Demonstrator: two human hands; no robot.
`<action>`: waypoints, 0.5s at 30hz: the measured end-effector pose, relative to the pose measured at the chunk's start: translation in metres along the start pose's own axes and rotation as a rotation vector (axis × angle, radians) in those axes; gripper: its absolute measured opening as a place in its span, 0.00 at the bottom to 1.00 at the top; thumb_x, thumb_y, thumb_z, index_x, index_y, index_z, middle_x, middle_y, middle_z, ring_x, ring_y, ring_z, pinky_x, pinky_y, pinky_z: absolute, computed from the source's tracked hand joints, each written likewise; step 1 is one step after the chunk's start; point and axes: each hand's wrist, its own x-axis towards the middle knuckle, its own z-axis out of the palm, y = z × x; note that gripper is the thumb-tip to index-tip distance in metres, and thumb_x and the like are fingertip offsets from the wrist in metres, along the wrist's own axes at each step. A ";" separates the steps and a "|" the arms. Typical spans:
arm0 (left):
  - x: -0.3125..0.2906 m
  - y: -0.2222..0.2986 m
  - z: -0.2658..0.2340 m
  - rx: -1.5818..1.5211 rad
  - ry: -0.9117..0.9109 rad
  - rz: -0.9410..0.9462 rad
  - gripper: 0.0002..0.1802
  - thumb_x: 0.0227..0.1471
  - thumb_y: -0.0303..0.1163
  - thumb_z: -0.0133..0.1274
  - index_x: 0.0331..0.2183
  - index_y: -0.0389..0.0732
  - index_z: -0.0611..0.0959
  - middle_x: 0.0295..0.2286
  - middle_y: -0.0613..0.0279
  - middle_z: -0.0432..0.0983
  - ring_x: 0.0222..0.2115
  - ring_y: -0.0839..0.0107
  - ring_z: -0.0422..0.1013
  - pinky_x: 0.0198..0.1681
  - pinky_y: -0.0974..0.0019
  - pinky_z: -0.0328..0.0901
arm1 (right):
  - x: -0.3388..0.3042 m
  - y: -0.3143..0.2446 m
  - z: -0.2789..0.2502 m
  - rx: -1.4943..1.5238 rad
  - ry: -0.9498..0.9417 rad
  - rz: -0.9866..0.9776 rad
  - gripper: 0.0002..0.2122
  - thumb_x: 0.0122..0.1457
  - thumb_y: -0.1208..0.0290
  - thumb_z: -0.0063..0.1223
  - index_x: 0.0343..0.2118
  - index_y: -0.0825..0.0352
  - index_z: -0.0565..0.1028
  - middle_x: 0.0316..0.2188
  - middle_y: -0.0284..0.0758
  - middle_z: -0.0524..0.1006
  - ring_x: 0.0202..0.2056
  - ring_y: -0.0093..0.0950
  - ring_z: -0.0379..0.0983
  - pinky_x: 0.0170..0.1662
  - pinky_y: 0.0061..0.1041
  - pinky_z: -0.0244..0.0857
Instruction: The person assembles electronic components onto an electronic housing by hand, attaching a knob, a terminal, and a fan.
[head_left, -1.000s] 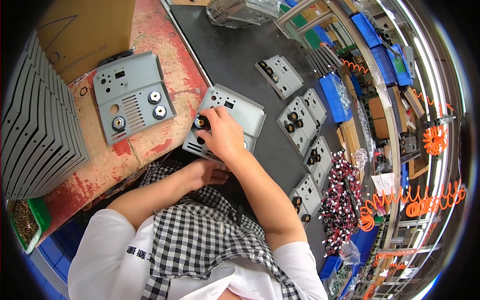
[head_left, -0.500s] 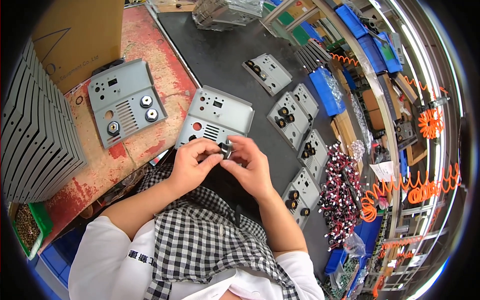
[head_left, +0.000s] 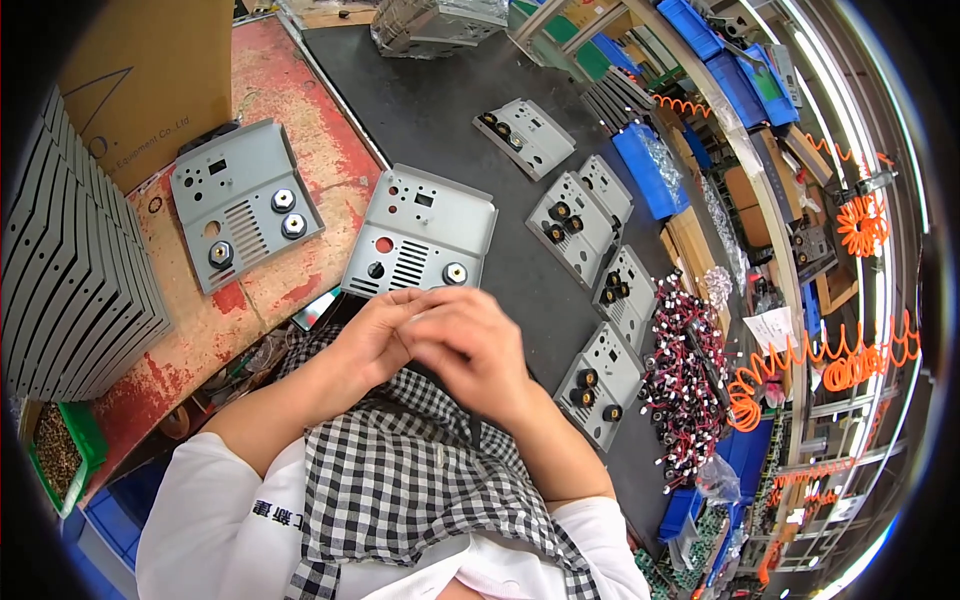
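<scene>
A grey sheet-metal panel [head_left: 455, 215] with round holes and vent slots lies in front of me. At its near side sit a black round fitting [head_left: 376, 270] and a round fitting with a brass centre [head_left: 455, 273]. Just below that near edge my hands are together. My left hand [head_left: 368, 345] is closed, its fingertips covered by the other hand. My right hand [head_left: 472, 345] has its fingers curled over them. Whatever lies between them is hidden. To the left, another grey panel [head_left: 250, 175] carries several fittings, including a hex-nut fitting [head_left: 221, 254].
A tall stack of grey panels [head_left: 80, 260] stands at the left beside a cardboard box [head_left: 150, 80]. A green bin of brass parts [head_left: 88, 445] is below. Rightward lie more panels with black fittings [head_left: 575, 225], a heap of red-and-black wires [head_left: 685, 385] and a blue bin [head_left: 650, 180].
Both hands have drawn slightly toward me, and the right hand has turned over the left. The small black part between the fingers is now out of sight. The panel's near fittings have come into view.
</scene>
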 end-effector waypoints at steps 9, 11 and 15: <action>0.003 -0.004 -0.026 -0.126 -0.090 0.086 0.03 0.54 0.27 0.50 0.31 0.39 0.78 0.32 0.61 0.77 0.32 0.70 0.74 0.40 0.66 0.69 | -0.011 0.042 -0.017 0.243 -0.034 0.568 0.21 0.45 0.76 0.64 0.45 0.65 0.74 0.34 0.35 0.76 0.31 0.21 0.74 0.34 0.20 0.69; 0.001 -0.005 -0.020 -0.126 -0.058 0.113 0.03 0.54 0.27 0.50 0.31 0.40 0.78 0.32 0.61 0.76 0.33 0.71 0.73 0.41 0.68 0.68 | 0.004 0.020 -0.012 0.169 -0.073 0.476 0.20 0.45 0.75 0.64 0.44 0.64 0.74 0.34 0.35 0.75 0.30 0.24 0.75 0.33 0.22 0.70; -0.008 -0.005 -0.023 -0.126 -0.060 0.127 0.04 0.55 0.27 0.49 0.31 0.40 0.78 0.32 0.62 0.76 0.34 0.73 0.73 0.41 0.68 0.67 | 0.010 0.012 0.003 -0.077 -0.124 0.285 0.17 0.45 0.72 0.63 0.40 0.65 0.74 0.34 0.37 0.74 0.29 0.31 0.76 0.31 0.27 0.71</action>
